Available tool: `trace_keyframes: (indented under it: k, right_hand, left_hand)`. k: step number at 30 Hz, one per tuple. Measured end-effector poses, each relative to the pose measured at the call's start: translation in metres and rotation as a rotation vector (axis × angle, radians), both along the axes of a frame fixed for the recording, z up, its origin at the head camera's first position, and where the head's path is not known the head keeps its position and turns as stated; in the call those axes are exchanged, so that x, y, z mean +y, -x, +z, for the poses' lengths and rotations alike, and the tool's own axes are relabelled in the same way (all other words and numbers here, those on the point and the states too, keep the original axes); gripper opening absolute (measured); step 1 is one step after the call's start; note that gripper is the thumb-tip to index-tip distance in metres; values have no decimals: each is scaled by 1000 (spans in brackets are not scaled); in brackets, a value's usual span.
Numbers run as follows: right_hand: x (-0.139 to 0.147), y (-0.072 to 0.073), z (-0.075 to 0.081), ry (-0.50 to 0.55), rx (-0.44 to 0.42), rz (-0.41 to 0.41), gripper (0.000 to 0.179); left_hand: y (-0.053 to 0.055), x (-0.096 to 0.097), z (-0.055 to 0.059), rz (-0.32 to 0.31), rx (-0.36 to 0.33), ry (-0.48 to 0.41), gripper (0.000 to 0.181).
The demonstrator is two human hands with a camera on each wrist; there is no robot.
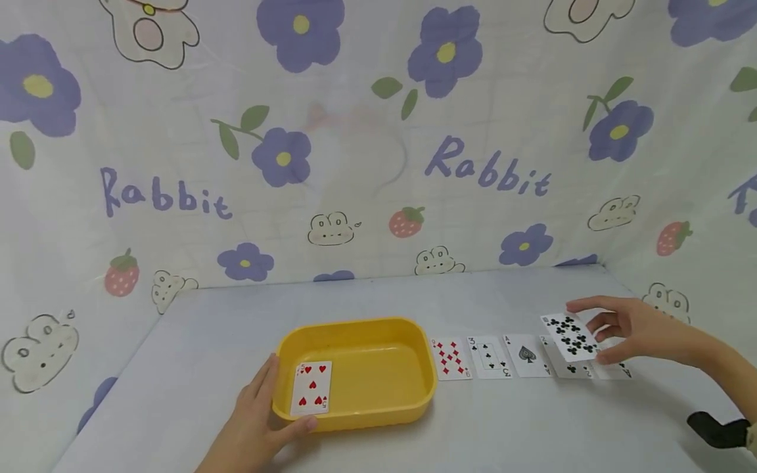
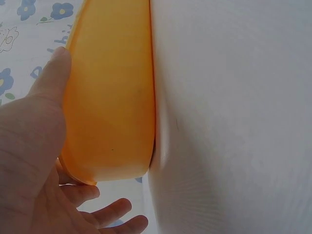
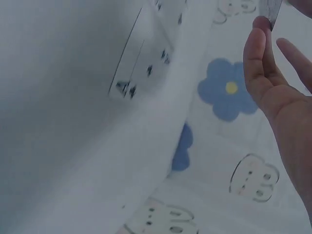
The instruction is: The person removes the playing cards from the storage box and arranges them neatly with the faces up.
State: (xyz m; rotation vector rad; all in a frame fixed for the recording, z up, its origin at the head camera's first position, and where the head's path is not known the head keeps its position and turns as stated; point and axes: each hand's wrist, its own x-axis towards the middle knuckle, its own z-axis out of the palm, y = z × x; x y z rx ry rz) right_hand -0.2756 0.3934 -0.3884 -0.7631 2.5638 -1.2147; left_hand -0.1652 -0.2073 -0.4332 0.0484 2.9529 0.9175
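A yellow plastic tray (image 1: 378,424) sits on the table, with a five of hearts (image 1: 311,387) face up at its left end. My left hand (image 1: 251,410) grips the tray's left end, thumb at the front rim and fingers along the side. In the left wrist view, the thumb lies over the rim of the tray (image 2: 112,92) and the other fingers spread past its corner. Above the right end of a card row, my right hand (image 1: 639,328) pinches a clubs playing card (image 1: 569,336) between thumb and fingers. Only that card's edge (image 3: 269,12) shows in the right wrist view.
Right of the tray lie a red diamonds card (image 1: 452,360), a three of clubs (image 1: 489,358), an ace of spades (image 1: 530,357), a two of clubs (image 1: 572,370) and a partly hidden ace (image 1: 615,371). A printed curtain (image 1: 367,164) hangs behind the white table (image 1: 503,427).
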Motion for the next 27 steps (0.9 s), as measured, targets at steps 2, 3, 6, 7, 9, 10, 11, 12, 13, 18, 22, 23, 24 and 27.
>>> trace_keyframes:
  k: [2,3,6,7,9,10,11,12,13,18,22,23,24,27]
  right_hand:
    - [18,2,-5,-12,-27,-37,75]
    - [27,3,-7,-15,-40,-53,74]
    - [50,5,-16,-32,-69,-94,71]
    - [57,6,-19,-43,-79,-108,70]
    - [68,9,-23,-64,-104,-147,72]
    - [73,10,-24,-81,-111,-166,74]
    - [77,11,-26,-94,-123,-181,75]
    - [80,13,-27,-106,-138,-193,76]
    - [83,13,-28,-115,-149,-201,78]
    - [96,16,-34,-134,-176,-227,83]
    - [102,20,-40,-128,-225,-249,86]
    - [103,21,-42,-134,-236,-258,86]
    - [103,22,-43,-145,-243,-270,87]
    - [105,24,-44,-178,-247,-303,87]
  left_hand:
    - [0,0,0,-2,5,-3,131]
    - [0,0,0,-2,6,-4,131]
    - [0,0,1,1,3,-8,131]
    - [0,1,1,3,1,-8,131]
    - [-1,1,1,5,-3,-8,131]
    - [-1,1,2,6,-4,-8,131]
    - [-1,1,2,6,-4,-7,131]
    - [-1,1,2,6,-3,-6,131]
    - [-2,1,2,6,-2,-5,131]
    - [-2,1,3,1,7,0,131]
    - [-2,1,3,-2,13,0,131]
    - [-2,1,3,-4,15,-1,130]
    - [-2,1,3,-4,16,-3,130]
    - [-1,1,2,-8,22,-1,131]
